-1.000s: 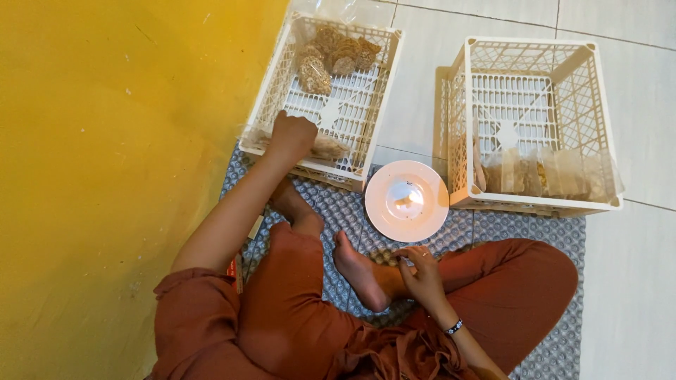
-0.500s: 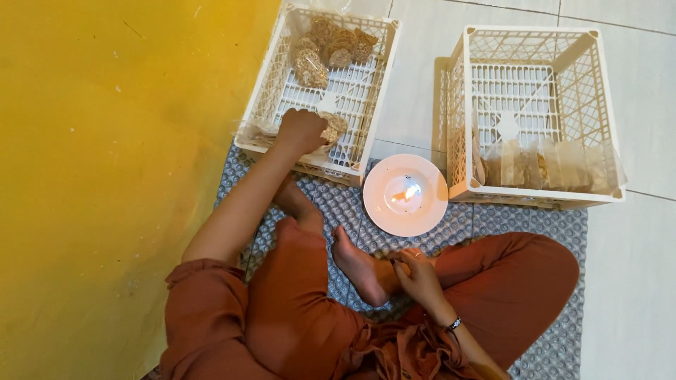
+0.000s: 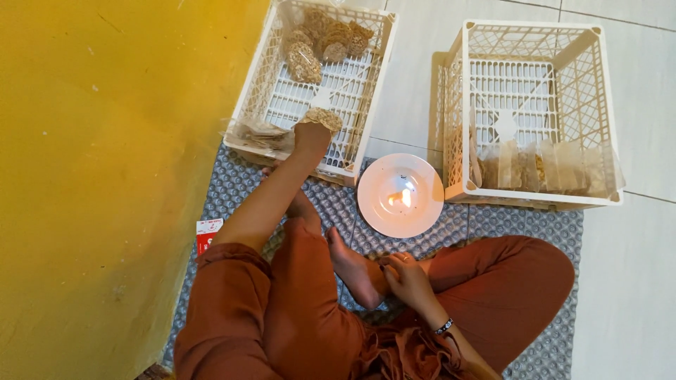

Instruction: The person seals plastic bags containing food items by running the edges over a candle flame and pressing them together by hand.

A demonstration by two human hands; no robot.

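Bagged cracker (image 3: pixel 322 118): round, brown, lacy, in clear wrap; held just above the near end of the left crate (image 3: pixel 262 77), over its slatted floor. Left hand (image 3: pixel 310 138) closed around the cracker's lower edge, fingers curled. More bagged crackers (image 3: pixel 324 39) heaped at the crate's far end. Right hand (image 3: pixel 406 279) low in the lap, fingers pinched together beside the bare foot (image 3: pixel 355 271); what they pinch cannot be made out. White plate (image 3: pixel 373 204) with a small flame lies between the crates. Right crate (image 3: pixel 602 105) holds upright clear packets (image 3: pixel 546 167) along its near wall.

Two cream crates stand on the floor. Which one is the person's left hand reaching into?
The crate by the yellow wall, holding round brown crackers. The left hand lifts one there; the other crate holds upright packets.
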